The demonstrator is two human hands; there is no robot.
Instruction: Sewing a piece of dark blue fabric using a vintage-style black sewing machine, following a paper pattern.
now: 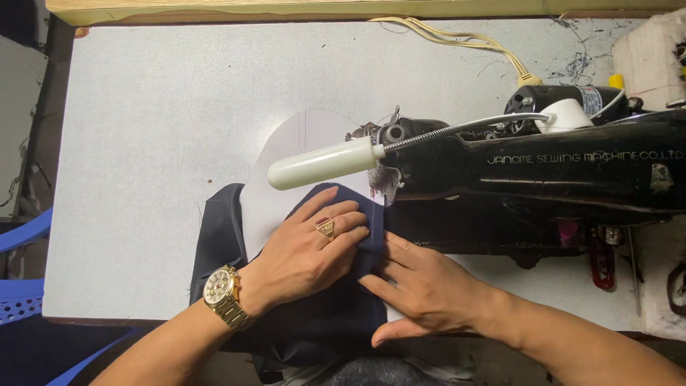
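White table (143, 143), sewing machine (557, 168) over navy fabric (221, 229)

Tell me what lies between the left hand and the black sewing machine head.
Head view: a folded edge of dark navy fabric lies between left hand and black sewing machine; the white lamp tube hangs above.

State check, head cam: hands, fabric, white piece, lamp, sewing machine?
left hand: flat, pressing navy fabric
right hand: flat on the fabric's folded edge
navy fabric: folded, lying by the needle
white piece: partly under the fabric
lamp: on or off, cannot tell
sewing machine: needle hidden
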